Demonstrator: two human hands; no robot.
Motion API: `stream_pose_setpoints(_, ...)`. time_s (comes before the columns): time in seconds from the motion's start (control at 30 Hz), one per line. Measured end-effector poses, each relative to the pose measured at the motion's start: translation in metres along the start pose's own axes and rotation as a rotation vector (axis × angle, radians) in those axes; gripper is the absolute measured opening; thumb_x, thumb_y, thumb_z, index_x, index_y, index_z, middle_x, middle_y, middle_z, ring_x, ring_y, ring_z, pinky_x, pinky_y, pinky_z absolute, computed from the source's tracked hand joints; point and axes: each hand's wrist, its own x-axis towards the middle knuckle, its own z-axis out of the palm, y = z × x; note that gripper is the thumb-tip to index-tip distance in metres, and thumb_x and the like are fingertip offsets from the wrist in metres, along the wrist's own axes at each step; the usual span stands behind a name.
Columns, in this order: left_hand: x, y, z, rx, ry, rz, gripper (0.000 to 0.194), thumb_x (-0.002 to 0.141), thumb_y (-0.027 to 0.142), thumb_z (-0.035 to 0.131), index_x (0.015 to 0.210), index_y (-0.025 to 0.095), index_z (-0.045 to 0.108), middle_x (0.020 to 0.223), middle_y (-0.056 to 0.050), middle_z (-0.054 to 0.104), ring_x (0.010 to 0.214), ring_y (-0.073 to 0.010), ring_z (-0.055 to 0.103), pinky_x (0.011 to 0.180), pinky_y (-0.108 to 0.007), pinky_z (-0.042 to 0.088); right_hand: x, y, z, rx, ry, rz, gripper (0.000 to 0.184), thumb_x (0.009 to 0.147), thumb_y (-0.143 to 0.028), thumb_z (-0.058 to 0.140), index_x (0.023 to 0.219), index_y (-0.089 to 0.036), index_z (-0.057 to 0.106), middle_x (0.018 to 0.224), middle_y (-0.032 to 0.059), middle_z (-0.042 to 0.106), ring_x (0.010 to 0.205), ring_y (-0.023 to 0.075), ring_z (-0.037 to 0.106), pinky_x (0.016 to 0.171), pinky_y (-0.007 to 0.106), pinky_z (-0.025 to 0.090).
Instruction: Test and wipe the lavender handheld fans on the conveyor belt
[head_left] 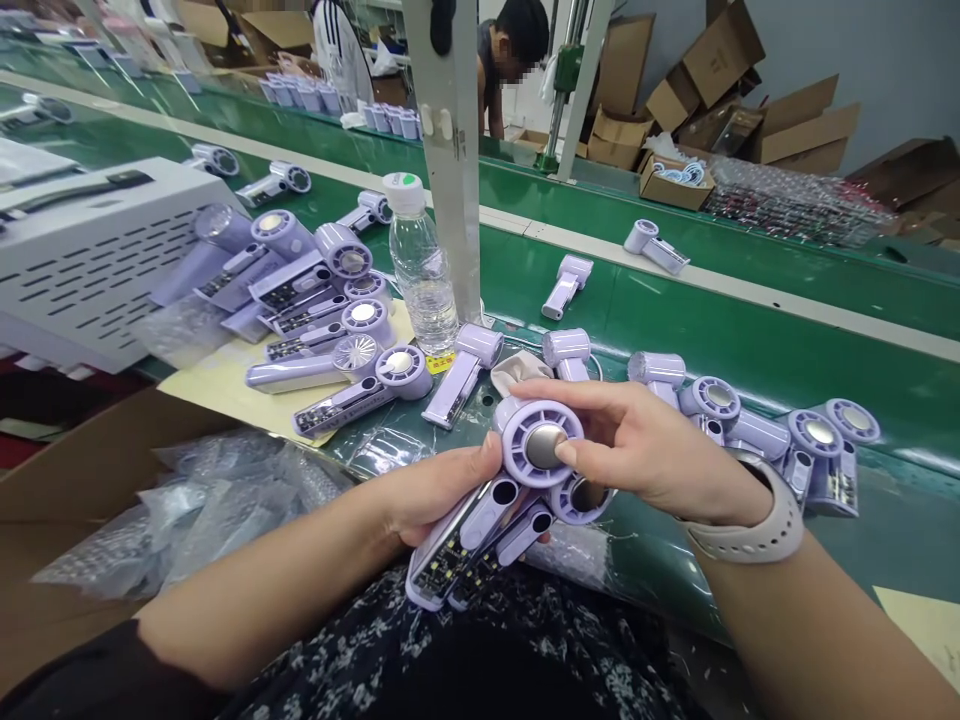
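My left hand (431, 490) is closed around the handles of two lilac handheld fans (487, 510), held low over my lap. My right hand (645, 450), with a pale watch on its wrist, pinches the round head of the upper fan (536, 442), fingertips on its rim and by the silver centre cap. The second fan's head (581, 497) shows just beneath. Both handles show dark panels with small lights facing up.
More lilac fans lie on the green bench: a pile at left (330, 320) on a yellowish sheet, a group at right (787, 430). A water bottle (420, 265) stands by a white post (450, 150). A grey vented box (90, 250) sits left; plastic bags (195, 500) fill a carton. Another person (510, 60) stands beyond the conveyor.
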Motion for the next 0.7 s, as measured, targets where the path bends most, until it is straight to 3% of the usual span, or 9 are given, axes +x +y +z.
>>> stream_pose_setpoints(0.13,0.0005,-0.002,-0.0018,0.024,0.008,-0.001,0.067,0.073,0.078,0.068,0.094,0.014,0.074,0.082,-0.009,0.073,0.083,-0.0231,0.071,0.07,-0.03,0.056,-0.0006,0.0029,-0.0003,-0.001,-0.042,0.008,0.057,0.078,-0.003,0.061,0.131,-0.022,0.071,0.119,0.0026,0.076,0.108,0.0242,0.073,0.095,0.039,0.061)
stream_pose_setpoints(0.27,0.0003,-0.0022,-0.0041,0.016,-0.011,0.011,0.065,0.075,0.078,0.066,0.076,0.014,0.07,0.077,-0.008,0.071,0.087,-0.025,0.071,0.071,-0.03,0.057,-0.0002,0.0038,0.0008,-0.008,0.023,0.013,0.056,0.08,-0.003,0.06,0.13,-0.022,0.071,0.108,0.0029,0.077,0.105,0.0239,0.072,0.094,0.041,0.061)
stream_pose_setpoints(0.47,0.0007,0.0005,-0.0026,0.015,0.07,-0.076,0.077,0.064,0.082,0.072,0.1,0.014,0.075,0.089,-0.011,0.076,0.085,-0.0238,0.072,0.071,-0.03,0.058,0.0008,0.0041,0.0021,0.029,-0.017,0.024,0.057,0.079,-0.001,0.06,0.131,-0.023,0.071,0.095,0.0007,0.077,0.104,0.0237,0.072,0.097,0.043,0.06)
stream_pose_setpoints(0.6,0.0004,0.0012,0.0006,-0.024,0.123,-0.057,0.073,0.063,0.08,0.074,0.092,0.013,0.076,0.081,-0.007,0.074,0.083,-0.0234,0.073,0.069,-0.03,0.059,0.0013,0.0068,0.0052,0.005,0.062,0.007,0.054,0.08,-0.002,0.06,0.129,-0.023,0.073,0.105,0.0031,0.077,0.115,0.026,0.069,0.102,0.045,0.057)
stream_pose_setpoints(0.7,-0.0004,0.0008,0.0023,0.004,0.118,-0.045,0.076,0.07,0.081,0.068,0.1,0.012,0.076,0.087,-0.01,0.077,0.081,-0.0217,0.073,0.069,-0.029,0.058,0.0021,0.0091,0.0044,0.033,0.019,0.015,0.055,0.08,-0.002,0.062,0.131,-0.022,0.071,0.117,0.0043,0.076,0.118,0.0258,0.068,0.104,0.044,0.056)
